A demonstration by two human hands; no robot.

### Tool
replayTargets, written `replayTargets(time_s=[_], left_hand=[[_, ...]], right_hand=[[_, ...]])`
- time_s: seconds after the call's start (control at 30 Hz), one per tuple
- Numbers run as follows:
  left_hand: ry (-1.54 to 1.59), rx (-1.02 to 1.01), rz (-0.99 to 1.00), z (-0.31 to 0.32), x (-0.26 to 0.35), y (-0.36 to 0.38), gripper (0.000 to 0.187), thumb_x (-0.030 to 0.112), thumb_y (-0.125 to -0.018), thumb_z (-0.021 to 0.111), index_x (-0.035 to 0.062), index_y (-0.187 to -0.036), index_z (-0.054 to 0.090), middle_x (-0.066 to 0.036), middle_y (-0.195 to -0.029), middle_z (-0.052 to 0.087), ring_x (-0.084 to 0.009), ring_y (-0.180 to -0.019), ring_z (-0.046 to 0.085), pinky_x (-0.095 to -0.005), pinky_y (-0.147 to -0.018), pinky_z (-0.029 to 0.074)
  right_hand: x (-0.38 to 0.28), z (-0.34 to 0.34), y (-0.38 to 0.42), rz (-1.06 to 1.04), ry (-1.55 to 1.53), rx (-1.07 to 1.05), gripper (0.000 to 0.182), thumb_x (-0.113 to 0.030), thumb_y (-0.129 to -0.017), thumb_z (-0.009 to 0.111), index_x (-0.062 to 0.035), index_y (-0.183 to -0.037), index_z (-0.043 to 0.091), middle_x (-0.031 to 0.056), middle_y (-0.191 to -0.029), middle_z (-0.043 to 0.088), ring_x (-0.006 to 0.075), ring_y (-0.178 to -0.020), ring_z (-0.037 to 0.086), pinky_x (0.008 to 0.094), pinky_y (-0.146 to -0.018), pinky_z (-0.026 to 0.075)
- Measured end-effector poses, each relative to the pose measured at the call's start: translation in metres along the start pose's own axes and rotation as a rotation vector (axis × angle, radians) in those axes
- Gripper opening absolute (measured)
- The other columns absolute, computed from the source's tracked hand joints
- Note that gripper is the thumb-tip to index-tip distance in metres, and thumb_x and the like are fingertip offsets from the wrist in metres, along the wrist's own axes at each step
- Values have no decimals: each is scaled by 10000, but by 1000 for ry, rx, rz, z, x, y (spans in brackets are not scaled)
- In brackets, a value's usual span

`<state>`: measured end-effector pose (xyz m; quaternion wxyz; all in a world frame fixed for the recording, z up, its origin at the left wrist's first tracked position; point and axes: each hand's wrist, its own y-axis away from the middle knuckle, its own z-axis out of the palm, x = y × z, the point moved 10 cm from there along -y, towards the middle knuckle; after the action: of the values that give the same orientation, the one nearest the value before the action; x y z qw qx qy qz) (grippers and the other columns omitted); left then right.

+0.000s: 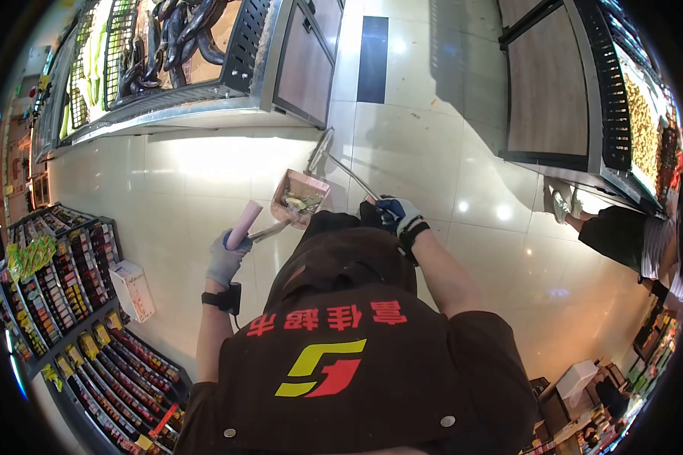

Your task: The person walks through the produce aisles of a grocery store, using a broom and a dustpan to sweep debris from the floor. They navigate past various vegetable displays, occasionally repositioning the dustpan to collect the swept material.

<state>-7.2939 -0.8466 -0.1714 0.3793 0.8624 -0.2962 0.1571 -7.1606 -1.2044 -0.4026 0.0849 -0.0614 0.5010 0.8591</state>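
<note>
My left hand, in a light glove, is closed round the thick pink handle of a dustpan. The pink dustpan rests on the floor ahead of me, with green and pale scraps in it. My right hand, in a blue and white glove, grips the metal stick of a long-handled broom. The broom's narrow, flat head lies on the floor just beyond the dustpan, by the corner of the vegetable stand. Its sweeping edge is too small to make out.
The vegetable stand with eggplants is ahead left. Another produce stand is ahead right, with a person's legs near it. Packed shelves stand left. Small scraps lie on the tiled floor.
</note>
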Motion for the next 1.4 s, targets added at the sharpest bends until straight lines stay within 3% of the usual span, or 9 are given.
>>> replayTargets(time_s=[0.17,0.43,0.47,0.6,0.77,0.97,1.1,1.3,1.4], left_hand=[[-56,43,43,1,-3,-2,300,265,-769,707,39,-946,621,-42,-728,615,-119,-625,551,-282,-578,457],[-116,41,-18,-2,35,10,315,268,-763,702,33,-954,614,-65,-700,600,-167,-614,557,-315,-590,463],[-116,31,-51,-2,34,12,315,269,-761,703,36,-953,615,-70,-702,601,-176,-619,560,-322,-601,467],[-119,66,31,-9,8,2,304,272,-763,699,45,-949,619,-65,-696,599,-170,-599,553,-326,-583,466],[17,80,-41,-25,-30,1,260,213,-761,713,46,-939,624,-31,-693,596,-111,-574,529,-270,-534,444],[56,99,-88,-44,-55,9,242,193,-764,709,42,-931,620,-17,-677,586,-88,-525,493,-251,-490,414],[21,92,-108,-49,-52,19,252,208,-762,713,45,-931,620,-14,-664,583,-90,-500,482,-254,-475,409],[40,106,-44,-42,-53,10,272,230,-760,717,47,-936,618,-22,-668,581,-91,-505,485,-258,-478,412],[19,86,-75,-33,-25,8,277,236,-758,721,48,-934,620,-25,-680,586,-92,-517,491,-259,-482,414]], right_hand=[[-43,-25,40,-120,379,202,175,-143,-756,676,-89,-916,628,17,-599,553,90,-408,455,237,-368,359],[-120,-116,80,-236,361,385,322,-127,-758,656,-67,-1063,572,44,-608,555,107,-398,439,247,-350,341],[-123,-114,87,-279,303,431,329,-108,-768,644,-73,-1087,568,29,-598,539,91,-351,393,229,-321,285],[-116,-104,103,-289,357,383,189,-109,-775,637,-88,-944,557,3,-574,507,84,-334,363,232,-307,257],[-66,-55,111,-177,406,239,410,-134,-782,641,-85,-1181,562,0,-603,528,78,-373,387,223,-342,284],[-2,16,41,-45,443,10,253,-120,-775,637,-88,-1025,617,-4,-629,551,76,-447,467,217,-380,334],[0,23,9,-35,521,81,146,-122,-730,691,-89,-855,623,13,-608,565,105,-438,486,237,-387,368],[-78,-56,52,-55,549,222,237,-132,-756,670,-99,-980,599,33,-615,565,113,-432,494,250,-353,346],[-139,-96,81,-153,676,362,163,-120,-759,664,-85,-911,615,55,-620,579,114,-414,477,254,-344,333]])
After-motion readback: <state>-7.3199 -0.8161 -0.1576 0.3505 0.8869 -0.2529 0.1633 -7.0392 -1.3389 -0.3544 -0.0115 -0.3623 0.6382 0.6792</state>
